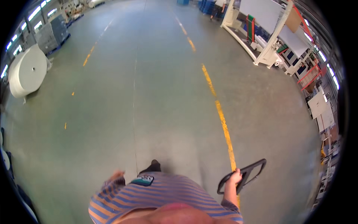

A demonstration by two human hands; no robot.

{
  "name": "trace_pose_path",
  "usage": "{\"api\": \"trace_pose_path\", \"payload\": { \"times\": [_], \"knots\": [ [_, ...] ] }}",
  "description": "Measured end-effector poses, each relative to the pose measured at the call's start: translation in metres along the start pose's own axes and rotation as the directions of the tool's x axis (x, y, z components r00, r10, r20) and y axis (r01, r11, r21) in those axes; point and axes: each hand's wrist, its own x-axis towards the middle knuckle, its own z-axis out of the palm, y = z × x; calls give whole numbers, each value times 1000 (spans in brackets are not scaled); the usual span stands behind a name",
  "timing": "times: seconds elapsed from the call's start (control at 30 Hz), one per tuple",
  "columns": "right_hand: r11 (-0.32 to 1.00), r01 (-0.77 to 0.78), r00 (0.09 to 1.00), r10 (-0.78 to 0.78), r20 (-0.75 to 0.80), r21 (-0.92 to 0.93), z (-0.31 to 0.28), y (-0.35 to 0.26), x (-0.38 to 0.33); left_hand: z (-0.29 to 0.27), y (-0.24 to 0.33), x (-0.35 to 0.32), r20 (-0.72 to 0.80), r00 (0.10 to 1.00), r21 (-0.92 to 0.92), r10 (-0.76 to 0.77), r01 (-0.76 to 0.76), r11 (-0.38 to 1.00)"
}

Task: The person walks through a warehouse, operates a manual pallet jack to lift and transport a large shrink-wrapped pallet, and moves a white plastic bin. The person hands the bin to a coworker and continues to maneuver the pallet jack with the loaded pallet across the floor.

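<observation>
Out to my right, my right hand (235, 177) is closed around the middle part of a black looped handle (257, 168), shaped like that of a pallet jack. Whatever the handle joins to lies out of sight behind me. On the other side, my left hand (118, 174) hangs low beside my body, touching nothing that I can see. It is small and blurred, so its fingers are hard to read. One dark shoe (155, 163) shows ahead of my striped shirt, above the green-grey floor (175, 123).
A broken yellow line (223, 125) runs ahead on the right. To the left stands a large white roll (28, 71), with wrapped grey stacks (52, 33) beyond. A white-framed machine (266, 54) occupies the far right. Another person (219, 8) is near blue crates (207, 6) far ahead.
</observation>
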Motion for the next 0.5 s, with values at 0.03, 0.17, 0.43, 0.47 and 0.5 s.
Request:
{"api": "trace_pose_path", "payload": {
  "times": [0.03, 0.17, 0.43, 0.47, 0.5],
  "knots": [
    [995, -100, 995, 100, 18, 18, 39, 53, -29, -33, -51, -13, -5, 996, 73, -84, 84, 994],
    [987, -121, 991, 126, 38, -109, 127, -4, -60, -152, 89, 123, -144, 986, -349, 83, -129, 928],
    [986, -113, 990, 102, 94, 122, 357, -69, -84, -325, 202, 315, -110, 925, -92, 362, -373, 923],
    [982, -162, 983, 151, 108, 100, 383, -64, -87, -314, 174, 331, -88, 942, -48, 324, -329, 943],
    [975, -209, 972, 199, 125, 75, 413, -62, -91, -314, 141, 350, -70, 957, -6, 281, -282, 959]
  ]
}}
